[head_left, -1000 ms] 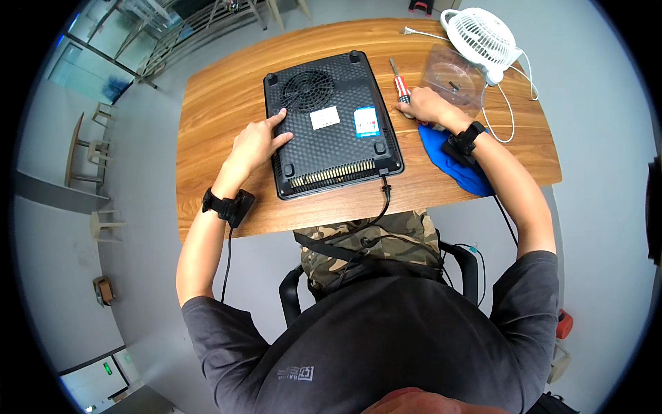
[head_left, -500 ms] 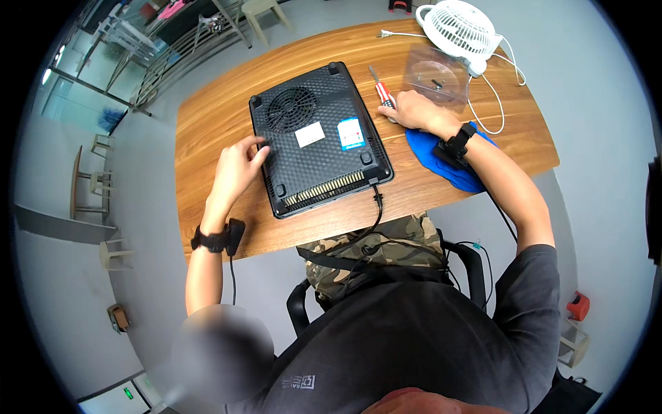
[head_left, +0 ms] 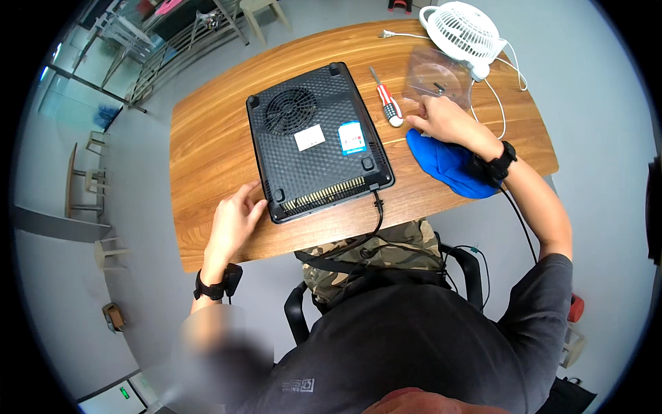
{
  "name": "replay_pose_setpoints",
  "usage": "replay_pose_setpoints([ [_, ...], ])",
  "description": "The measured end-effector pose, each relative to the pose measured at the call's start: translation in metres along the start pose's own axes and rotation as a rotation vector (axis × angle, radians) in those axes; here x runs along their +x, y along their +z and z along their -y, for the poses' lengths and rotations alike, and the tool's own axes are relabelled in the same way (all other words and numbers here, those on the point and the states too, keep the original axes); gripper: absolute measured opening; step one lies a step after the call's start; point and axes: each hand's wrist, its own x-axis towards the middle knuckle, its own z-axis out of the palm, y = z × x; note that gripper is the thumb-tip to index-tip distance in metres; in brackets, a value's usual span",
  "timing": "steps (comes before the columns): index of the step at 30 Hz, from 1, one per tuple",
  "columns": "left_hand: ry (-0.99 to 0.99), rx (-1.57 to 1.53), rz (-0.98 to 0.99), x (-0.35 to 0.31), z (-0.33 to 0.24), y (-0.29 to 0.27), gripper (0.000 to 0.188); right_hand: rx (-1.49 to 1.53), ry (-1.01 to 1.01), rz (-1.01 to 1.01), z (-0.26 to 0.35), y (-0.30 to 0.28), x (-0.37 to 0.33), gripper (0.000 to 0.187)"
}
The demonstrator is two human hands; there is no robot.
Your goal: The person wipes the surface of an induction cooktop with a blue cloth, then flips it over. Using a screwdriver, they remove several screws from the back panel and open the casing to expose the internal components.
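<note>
A black induction cooker (head_left: 314, 162) lies upside down on the wooden table, its round fan grille, two labels and rubber feet facing up. My left hand (head_left: 234, 219) rests on the tabletop by the cooker's near left corner, thumb and fingers apart, holding nothing. To the right of the cooker lies a screwdriver (head_left: 389, 103) with a red, white and blue handle, its tip pointing away from me. Just right of that handle my right hand (head_left: 445, 121) hovers between a clear plastic bag (head_left: 420, 72) and a blue cloth (head_left: 441, 162), its fingers loosely bent and apart. Small dark screws (head_left: 439, 87) show in the bag.
A white fan (head_left: 463, 31) with its cord stands at the far right corner. From the cooker's near edge a black power cord (head_left: 378, 210) drops over the table edge toward my lap. Stools and a metal rack (head_left: 186, 52) stand beyond the table.
My right hand has let go of the screwdriver, which now lies on the table, and has moved right. The left hand has slid toward me along the cooker's left side.
</note>
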Motion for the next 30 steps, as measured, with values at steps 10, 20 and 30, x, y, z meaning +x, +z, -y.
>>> replay_pose_setpoints([
  [10, 0.066, 0.079, 0.061, -0.009, -0.019, 0.013, 0.047, -0.275, 0.101, 0.180, 0.032, 0.024, 0.058, 0.048],
  [20, 0.015, 0.019, 0.071, 0.000, -0.023, 0.009, 0.036, -0.256, 0.199, 0.248, 0.044, 0.031, 0.064, 0.049],
  [30, 0.016, 0.014, 0.078, 0.002, -0.021, 0.004, 0.034, -0.167, 0.116, 0.031, 0.033, 0.000, 0.054, 0.055],
])
